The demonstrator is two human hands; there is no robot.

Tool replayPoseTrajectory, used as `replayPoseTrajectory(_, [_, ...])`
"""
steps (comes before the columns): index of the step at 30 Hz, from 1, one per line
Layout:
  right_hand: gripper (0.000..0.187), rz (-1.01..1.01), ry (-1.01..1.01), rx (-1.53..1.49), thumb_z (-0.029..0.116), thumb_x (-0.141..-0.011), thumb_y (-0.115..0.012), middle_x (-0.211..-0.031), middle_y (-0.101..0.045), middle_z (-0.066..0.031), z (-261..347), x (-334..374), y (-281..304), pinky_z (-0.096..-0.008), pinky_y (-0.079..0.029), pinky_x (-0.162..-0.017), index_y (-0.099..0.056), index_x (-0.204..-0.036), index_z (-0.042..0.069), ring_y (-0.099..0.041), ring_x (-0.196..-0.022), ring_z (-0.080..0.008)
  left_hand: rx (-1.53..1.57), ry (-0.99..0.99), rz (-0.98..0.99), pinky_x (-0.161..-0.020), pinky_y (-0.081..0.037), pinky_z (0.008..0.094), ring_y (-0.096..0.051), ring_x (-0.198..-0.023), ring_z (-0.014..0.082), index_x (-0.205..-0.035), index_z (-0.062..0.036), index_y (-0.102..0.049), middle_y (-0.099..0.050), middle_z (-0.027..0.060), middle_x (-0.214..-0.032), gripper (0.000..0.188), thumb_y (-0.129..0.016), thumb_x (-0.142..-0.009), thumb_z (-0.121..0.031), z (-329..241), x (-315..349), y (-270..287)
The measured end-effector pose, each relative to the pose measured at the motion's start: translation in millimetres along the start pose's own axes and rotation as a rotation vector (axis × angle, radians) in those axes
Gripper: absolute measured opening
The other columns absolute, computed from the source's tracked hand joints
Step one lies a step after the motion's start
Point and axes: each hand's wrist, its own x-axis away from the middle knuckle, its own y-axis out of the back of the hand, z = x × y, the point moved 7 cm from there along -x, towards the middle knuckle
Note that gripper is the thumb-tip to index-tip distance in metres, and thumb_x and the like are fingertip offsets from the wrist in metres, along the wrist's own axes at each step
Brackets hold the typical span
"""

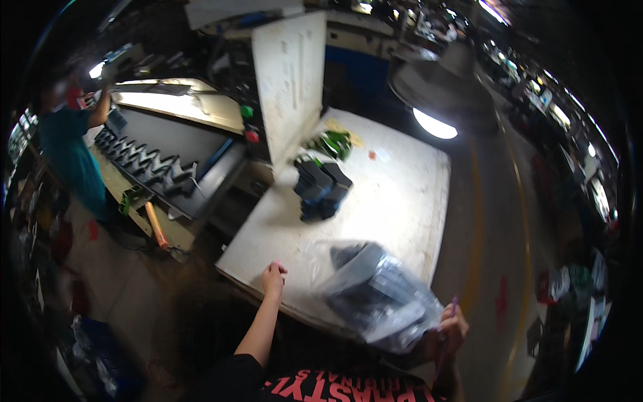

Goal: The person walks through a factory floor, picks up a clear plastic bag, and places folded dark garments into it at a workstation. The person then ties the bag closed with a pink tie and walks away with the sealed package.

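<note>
A clear plastic bag (382,295) with dark, bulky pieces inside lies across the near right part of the white table (395,201). My right hand (453,327) is closed round a thin purple pen-like stick (455,305), beside the bag's right end; whether it also grips the plastic cannot be told. Over the table's near edge, left of the bag, my left hand (273,277) is closed, with a small pink bit showing at its fingertips. Farther up the table sits a stack of dark grey and blue shaped pieces (321,187), apart from both hands.
Green pieces (333,143) lie behind the stack. An upright white board (291,80) stands at the table's far left, and a lamp (442,87) hangs over its far right. At left, a person in a teal shirt (70,157) stands at a machine bed holding zigzag dark pieces (147,161).
</note>
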Motion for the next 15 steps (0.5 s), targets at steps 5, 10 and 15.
replayPoseTrajectory(5, [0.035,-0.375,-0.377,0.324,0.013,-0.098,-0.066,-0.067,-0.035,-0.0025,-15,64,152,-0.0324,-0.030,-0.059,-0.037,-0.078,0.009,-0.036,-0.063,-0.0141,-0.108,0.014,0.400,-0.060,-0.049,0.0277,-0.056,-0.068,0.0108,-0.110,-0.0052,-0.060,-0.069,0.0068,-0.100,0.037,-0.038,-0.115,-0.035,21,101,-148])
replayPoseTrajectory(10, [0.036,-0.388,-0.777,0.443,0.011,-0.101,-0.064,-0.068,-0.030,-0.0008,-59,153,269,-0.0316,-0.028,-0.058,-0.037,-0.078,0.008,-0.031,-0.064,-0.0119,-0.197,-0.045,0.576,-0.067,-0.053,0.0290,-0.060,-0.083,0.0136,-0.114,-0.0062,-0.057,-0.068,0.0079,-0.107,0.037,-0.036,-0.116,-0.037,50,175,-260])
replayPoseTrajectory(15, [0.036,-0.422,-0.970,0.395,0.012,-0.103,-0.065,-0.069,-0.032,-0.0001,-147,257,326,-0.0309,-0.029,-0.058,-0.039,-0.078,0.008,-0.032,-0.065,-0.0112,-0.301,-0.008,0.679,-0.077,-0.054,0.0352,-0.064,-0.090,0.0182,-0.109,-0.0120,-0.056,-0.069,0.0097,-0.114,0.035,-0.039,-0.115,-0.042,78,189,-324])
